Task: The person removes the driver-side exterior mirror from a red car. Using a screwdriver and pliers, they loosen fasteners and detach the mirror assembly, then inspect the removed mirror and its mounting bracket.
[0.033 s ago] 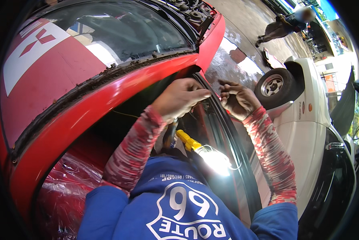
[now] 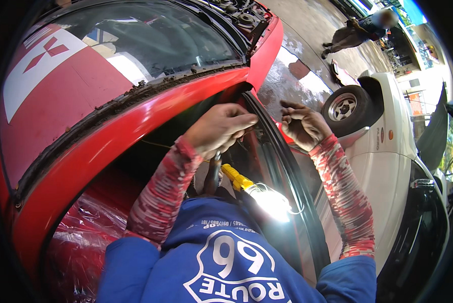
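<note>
My left hand (image 2: 220, 130) is raised beside the black upper frame (image 2: 283, 151) of an open car door, on its left side. Its fingers are curled and the thumb presses toward them; whatever they pinch, if anything, is hidden. On the other side of the frame my right hand (image 2: 306, 127) hangs in the air, fingers bent but apart, with nothing visible in them. Below my left hand, a lit work lamp with a yellow handle (image 2: 236, 177) shines against the door's inner side.
The red car's roof edge (image 2: 130, 118) curves along my left, above seats under clear plastic (image 2: 85, 242). A windshield (image 2: 171, 43) lies beyond. Close on my right stands a white vehicle (image 2: 383, 187) with a dark wheel (image 2: 345, 108). A person (image 2: 360, 31) is farther off on the concrete floor.
My left hand has shifted slightly left and down, away from the door frame. My right hand has moved a little to the right, so the two are farther apart.
</note>
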Available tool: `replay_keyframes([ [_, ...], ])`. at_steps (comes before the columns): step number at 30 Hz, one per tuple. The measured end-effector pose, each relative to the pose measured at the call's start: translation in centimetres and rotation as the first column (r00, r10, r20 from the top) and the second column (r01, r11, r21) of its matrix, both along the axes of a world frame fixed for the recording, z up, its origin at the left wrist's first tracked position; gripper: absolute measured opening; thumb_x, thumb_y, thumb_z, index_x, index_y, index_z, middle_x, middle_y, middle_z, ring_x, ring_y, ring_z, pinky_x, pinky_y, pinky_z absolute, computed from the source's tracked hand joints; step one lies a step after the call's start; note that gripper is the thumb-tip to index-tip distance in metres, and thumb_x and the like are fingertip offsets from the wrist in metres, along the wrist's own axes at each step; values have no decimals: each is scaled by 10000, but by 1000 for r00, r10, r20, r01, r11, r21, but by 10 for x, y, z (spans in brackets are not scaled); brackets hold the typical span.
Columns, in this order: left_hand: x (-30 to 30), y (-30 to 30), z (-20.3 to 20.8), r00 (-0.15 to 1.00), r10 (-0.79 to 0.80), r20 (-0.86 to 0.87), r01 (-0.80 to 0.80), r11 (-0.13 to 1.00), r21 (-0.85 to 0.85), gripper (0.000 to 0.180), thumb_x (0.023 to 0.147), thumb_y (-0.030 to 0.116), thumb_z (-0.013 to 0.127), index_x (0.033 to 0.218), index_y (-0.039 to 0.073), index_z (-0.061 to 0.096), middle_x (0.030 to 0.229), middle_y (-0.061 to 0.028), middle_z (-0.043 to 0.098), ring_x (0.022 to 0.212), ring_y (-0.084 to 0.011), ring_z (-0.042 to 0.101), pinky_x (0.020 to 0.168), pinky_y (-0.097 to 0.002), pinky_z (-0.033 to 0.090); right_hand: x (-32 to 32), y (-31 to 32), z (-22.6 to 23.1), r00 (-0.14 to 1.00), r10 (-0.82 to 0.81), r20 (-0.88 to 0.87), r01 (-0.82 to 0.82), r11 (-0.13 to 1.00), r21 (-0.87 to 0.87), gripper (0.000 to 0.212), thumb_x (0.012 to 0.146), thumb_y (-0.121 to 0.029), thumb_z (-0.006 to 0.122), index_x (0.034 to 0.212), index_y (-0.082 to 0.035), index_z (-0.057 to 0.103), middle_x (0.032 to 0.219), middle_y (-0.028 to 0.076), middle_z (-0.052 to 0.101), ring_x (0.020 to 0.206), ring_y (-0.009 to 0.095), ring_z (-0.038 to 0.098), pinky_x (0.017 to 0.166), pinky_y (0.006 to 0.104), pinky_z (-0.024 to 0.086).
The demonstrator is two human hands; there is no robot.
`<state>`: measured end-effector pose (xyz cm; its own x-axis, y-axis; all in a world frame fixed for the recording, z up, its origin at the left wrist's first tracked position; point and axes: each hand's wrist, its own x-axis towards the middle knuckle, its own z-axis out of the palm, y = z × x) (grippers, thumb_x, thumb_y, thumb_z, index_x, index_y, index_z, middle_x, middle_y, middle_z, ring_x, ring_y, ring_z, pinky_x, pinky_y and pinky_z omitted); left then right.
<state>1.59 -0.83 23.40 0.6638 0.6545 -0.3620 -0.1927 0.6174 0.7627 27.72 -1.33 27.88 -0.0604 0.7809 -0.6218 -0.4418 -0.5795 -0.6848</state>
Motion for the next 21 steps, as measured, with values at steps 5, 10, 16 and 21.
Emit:
replay_keyframes([
  [5, -27, -32, -42, 988, 70, 136, -16, 934, -358, 180, 1024, 262, 629, 983, 95, 577, 730, 59, 477, 493, -8, 349, 409, -175, 253, 65, -7, -19, 880, -130, 457, 112, 991, 67, 249, 968, -9, 454, 1144, 26, 627, 772, -10, 542, 577, 96, 486, 469, 269, 415],
  [10, -42, -72, -64, 945, 325, 28, -306, 911, -275, 159, 1030, 213, 586, 1031, 71, 515, 856, -30, 547, 723, -151, 655, 670, -282, 551, 146, -11, -40, 607, -219, 764, 186, 974, 132, 187, 924, -180, 659, 1059, -49, 668, 772, -26, 553, 615, 86, 498, 521, 260, 412],
  [16, -67, -133, -58, 967, 73, -244, -57, 996, 72, 577, 949, 89, 551, 1450, 0, 279, 939, -77, 584, 872, -186, 709, 773, -331, 565, 162, -37, -39, 41, -126, 991, -369, 920, 132, 488, 777, -268, 784, 1186, -28, 669, 1002, 84, 588, 955, 227, 598, 880, 323, 490],
  [21, -81, -114, -69, 797, 221, -562, 70, 891, 449, 547, 917, 117, 588, 1418, -1, 401, 993, -185, 671, 920, -308, 718, 822, -374, 559, 96, -24, -21, -457, -66, 887, -712, 625, -320, 707, 659, -329, 824, 1299, -92, 636, 1201, 164, 539, 1204, 351, 494, 1017, 447, 415],
])
